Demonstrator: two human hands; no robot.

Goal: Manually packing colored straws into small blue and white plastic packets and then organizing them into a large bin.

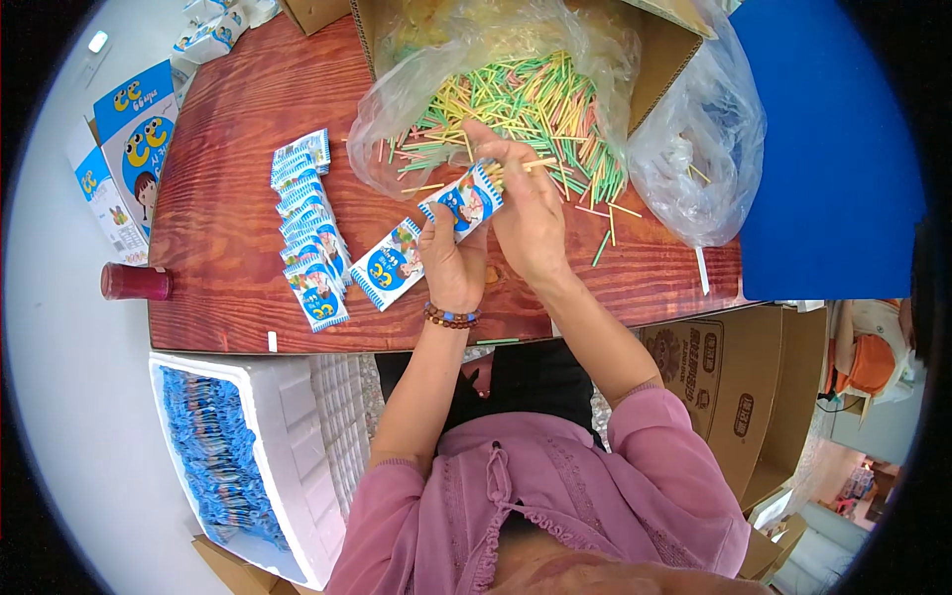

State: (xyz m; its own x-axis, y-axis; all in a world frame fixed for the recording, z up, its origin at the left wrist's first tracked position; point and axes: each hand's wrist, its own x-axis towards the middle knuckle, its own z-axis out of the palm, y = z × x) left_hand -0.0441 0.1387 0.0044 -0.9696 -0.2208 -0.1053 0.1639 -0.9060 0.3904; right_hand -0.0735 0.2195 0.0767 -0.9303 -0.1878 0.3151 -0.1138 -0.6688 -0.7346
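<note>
A small blue-and-white packet (pixel 466 203) is gripped in my left hand (pixel 454 268), its open end tilted up to the right. My right hand (pixel 528 218) is closed around a few thin pastel sticks (pixel 538 163) at the mouth of this packet; the fingers partly hide them. Another packet (pixel 390 266) of the same kind lies at my left fingers; whether they touch it I cannot tell. Past my hands, a heap of thin green, yellow and pink sticks (pixel 526 104) spills from a clear plastic bag (pixel 382 134). To the left, several packets (pixel 309 228) overlap in a row.
A cardboard box (pixel 654 79) surrounds the bag on the red-brown wooden table (pixel 228 129). A crumpled plastic bag (pixel 699 164) lies at right. At the left edge are a red jar (pixel 137 282) and a printed carton (pixel 139 139). Below it stands a white foam box (pixel 297 446) of blue packets.
</note>
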